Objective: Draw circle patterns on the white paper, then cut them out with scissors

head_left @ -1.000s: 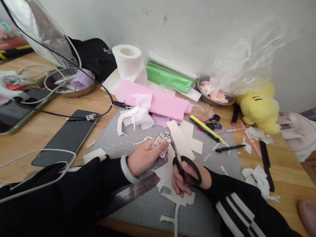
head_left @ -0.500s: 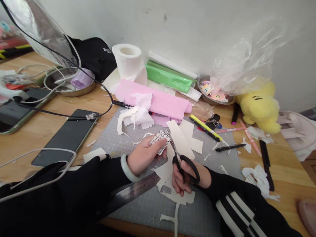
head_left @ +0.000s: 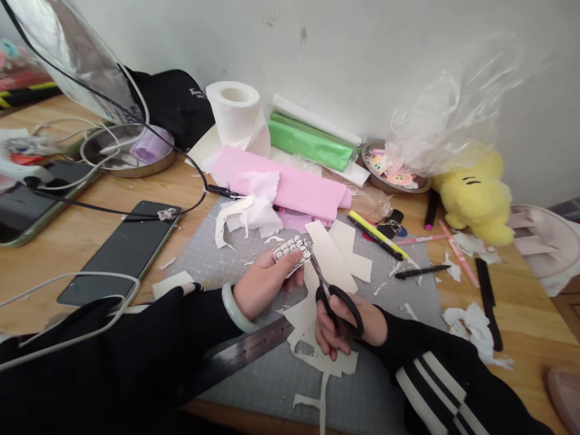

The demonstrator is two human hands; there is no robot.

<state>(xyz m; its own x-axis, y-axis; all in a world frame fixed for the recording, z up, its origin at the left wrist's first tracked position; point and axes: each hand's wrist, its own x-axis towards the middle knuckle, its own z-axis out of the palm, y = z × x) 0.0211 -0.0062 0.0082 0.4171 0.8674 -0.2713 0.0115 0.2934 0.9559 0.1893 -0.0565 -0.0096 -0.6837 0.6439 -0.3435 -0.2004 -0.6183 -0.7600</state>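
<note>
My left hand [head_left: 267,281] pinches a small white paper piece [head_left: 290,251] covered in black scale-like outlines, thumb on top. In my right hand [head_left: 338,329] is a pair of black-handled scissors [head_left: 347,311], fingers through the loops. The blade tips meet the right edge of the patterned paper. Beneath both hands, cut paper scraps [head_left: 308,323] lie on a grey cutting mat [head_left: 254,380]. A metal ruler [head_left: 249,356] lies beside my left wrist, partly covered by the sleeve.
Behind are folded pink paper [head_left: 285,187], a white roll [head_left: 233,115] and a green packet [head_left: 312,142]. To the right lie a yellow marker [head_left: 376,234], a black pen [head_left: 421,272] and a yellow plush toy [head_left: 475,196]. A phone [head_left: 120,254] and looping cables are on the left.
The patterned paper has been turned slightly in my left hand and now lies more level. The scissors have shifted a little left, still at the paper's right edge.
</note>
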